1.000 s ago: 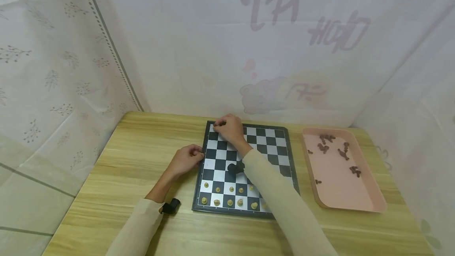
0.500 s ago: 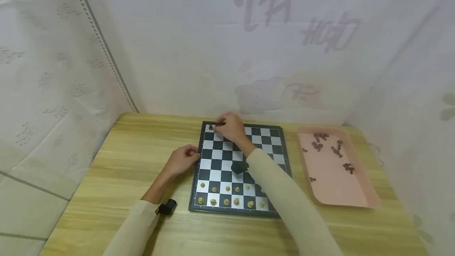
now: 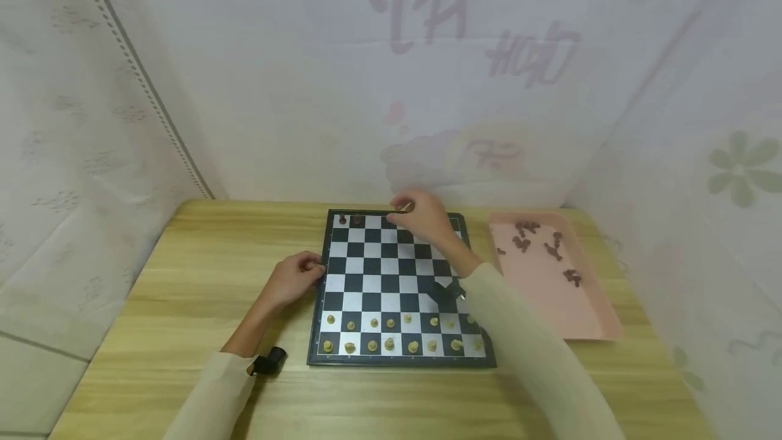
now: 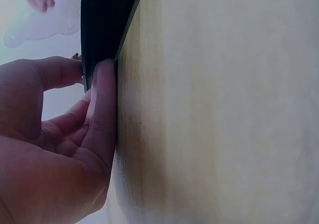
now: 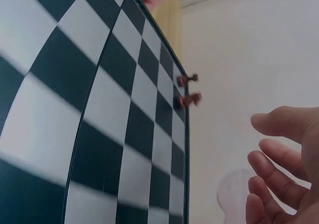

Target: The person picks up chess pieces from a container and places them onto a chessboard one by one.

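Note:
A black-and-white chessboard [image 3: 373,265] lies on the table. My left hand [image 3: 293,280] pinches its left edge; in the left wrist view the dark edge sits between the thumb [image 4: 62,72] and a finger [image 4: 103,89]. My right hand [image 3: 421,216] hovers over the board's far side, fingers loosely bent and apart, holding nothing. In the far left corner stand a dark red rook [image 3: 342,218] and, beside it, a dark red knight [image 5: 190,100]. Pale chess pieces [image 3: 389,344] fill two rows along the near side, some close to the right sleeve.
To the board's right is a pink tray [image 3: 540,277] with several dark chess pieces [image 3: 552,250] scattered in it. The right forearm passes over the tray's near left part. A pale printed curtain [image 3: 293,87] hangs right behind the wooden table [image 3: 244,236].
The right hand has let go of the dark knight beside the rook and moved right along the far row. The left hand stays at the board's edge. The head view has turned slightly right.

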Demonstrator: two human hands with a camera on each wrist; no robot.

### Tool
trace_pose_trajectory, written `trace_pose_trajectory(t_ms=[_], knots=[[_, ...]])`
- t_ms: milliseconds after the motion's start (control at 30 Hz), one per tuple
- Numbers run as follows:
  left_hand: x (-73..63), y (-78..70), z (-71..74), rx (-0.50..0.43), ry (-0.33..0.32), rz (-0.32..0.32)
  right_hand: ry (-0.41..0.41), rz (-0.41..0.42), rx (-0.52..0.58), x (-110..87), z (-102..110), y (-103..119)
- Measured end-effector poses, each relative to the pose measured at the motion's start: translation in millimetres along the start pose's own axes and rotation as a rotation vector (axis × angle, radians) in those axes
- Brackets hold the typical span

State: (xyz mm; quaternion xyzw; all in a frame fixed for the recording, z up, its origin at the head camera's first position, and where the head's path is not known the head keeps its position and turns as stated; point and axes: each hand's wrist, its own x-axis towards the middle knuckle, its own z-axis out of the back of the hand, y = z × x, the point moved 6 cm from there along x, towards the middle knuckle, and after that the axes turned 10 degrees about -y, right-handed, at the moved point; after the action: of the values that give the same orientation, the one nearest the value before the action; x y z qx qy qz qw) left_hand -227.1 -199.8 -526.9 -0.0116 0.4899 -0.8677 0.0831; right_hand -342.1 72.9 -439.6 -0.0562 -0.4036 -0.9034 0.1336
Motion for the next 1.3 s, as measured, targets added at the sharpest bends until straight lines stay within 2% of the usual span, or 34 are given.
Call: trace_pose_trajectory(t_ms=[333, 567, 667, 900, 967, 1067, 1300], knots=[[0.1, 4.6, 6.0, -0.021, 0.006, 0.0, -0.108, -0.029, -0.061, -19.7, 47, -44], [-0.9, 4.2, 7.1, -0.029, 0.005, 0.009, -0.172, -0.112, -0.076, -35.4, 93, -79], [-0.3, 3.0, 7.8, -0.029, 0.005, 0.008, -0.211, -0.122, -0.097, -40.7, 113, -97], [1.4, 4.1, 8.1, -0.03, 0.01, 0.011, -0.208, -0.186, -0.155, -52.6, 154, -141], [1.3, 4.2, 8.4, -0.031, 0.009, 0.012, -0.223, -0.181, -0.183, -51.9, 162, -153], [1.0, 3.7, 8.9, -0.034, 0.01, 0.011, -0.248, -0.175, -0.156, -49.8, 169, -166], [-0.1, 1.9, 8.5, -0.027, 0.01, 0.006, -0.249, -0.136, -0.198, -55.4, 175, -182]])
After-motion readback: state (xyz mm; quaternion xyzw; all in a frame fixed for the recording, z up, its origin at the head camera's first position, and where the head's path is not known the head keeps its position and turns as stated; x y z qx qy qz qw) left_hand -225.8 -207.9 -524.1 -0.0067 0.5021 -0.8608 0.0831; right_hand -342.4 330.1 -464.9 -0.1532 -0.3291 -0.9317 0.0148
